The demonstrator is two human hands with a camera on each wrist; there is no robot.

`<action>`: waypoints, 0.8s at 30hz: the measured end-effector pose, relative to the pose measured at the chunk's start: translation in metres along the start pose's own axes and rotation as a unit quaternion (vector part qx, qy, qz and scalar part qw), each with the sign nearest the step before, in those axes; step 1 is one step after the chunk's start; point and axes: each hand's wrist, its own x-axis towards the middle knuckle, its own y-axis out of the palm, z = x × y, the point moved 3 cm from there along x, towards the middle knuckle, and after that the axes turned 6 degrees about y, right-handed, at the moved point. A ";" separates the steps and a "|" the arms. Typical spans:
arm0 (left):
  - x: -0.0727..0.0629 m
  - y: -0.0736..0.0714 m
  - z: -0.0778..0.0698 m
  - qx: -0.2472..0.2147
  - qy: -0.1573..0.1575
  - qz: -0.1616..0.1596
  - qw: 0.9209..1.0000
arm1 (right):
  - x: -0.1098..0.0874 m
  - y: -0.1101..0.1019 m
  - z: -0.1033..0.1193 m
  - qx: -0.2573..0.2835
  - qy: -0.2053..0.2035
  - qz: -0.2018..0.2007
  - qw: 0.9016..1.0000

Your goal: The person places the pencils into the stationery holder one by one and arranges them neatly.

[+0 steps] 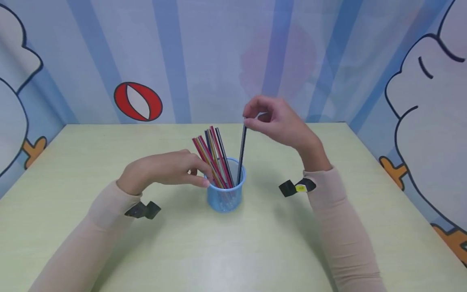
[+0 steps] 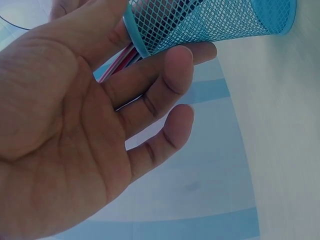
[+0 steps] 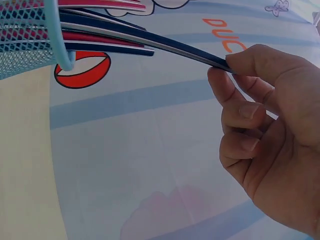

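A light blue mesh pen cup [image 1: 225, 200] stands upright on the table, holding several striped pencils [image 1: 219, 156] in red, dark blue and yellow that lean left. My left hand [image 1: 166, 167] holds the cup's rim at its left side with thumb and index finger; the other fingers are loosely bent beside the cup [image 2: 210, 22] in the left wrist view. Higher up on the right, my right hand [image 1: 279, 121] pinches the top end of a dark blue and silver pencil [image 1: 242, 152] between thumb and index finger. That pencil's lower end is still inside the cup.
A pale yellow-green table [image 1: 226, 259] lies under both forearms. Behind it hangs a blue striped backdrop [image 1: 219, 61] with a printed red and white ball [image 1: 138, 101]. Printed cartoon figures flank the table at left and right. Dark devices sit on both wrists.
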 end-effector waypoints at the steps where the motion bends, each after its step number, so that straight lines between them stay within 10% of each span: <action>1: 0.000 0.000 0.000 -0.001 -0.001 0.000 1.000 | 0.001 0.004 0.000 -0.006 -0.002 0.010 1.000; 13: -0.004 -0.001 0.000 -0.009 0.009 -0.003 1.000 | 0.008 0.035 -0.007 -0.098 0.037 0.187 0.977; 24: -0.002 -0.002 -0.001 0.002 0.013 -0.003 1.000 | -0.001 0.000 -0.028 -0.114 0.107 0.179 0.971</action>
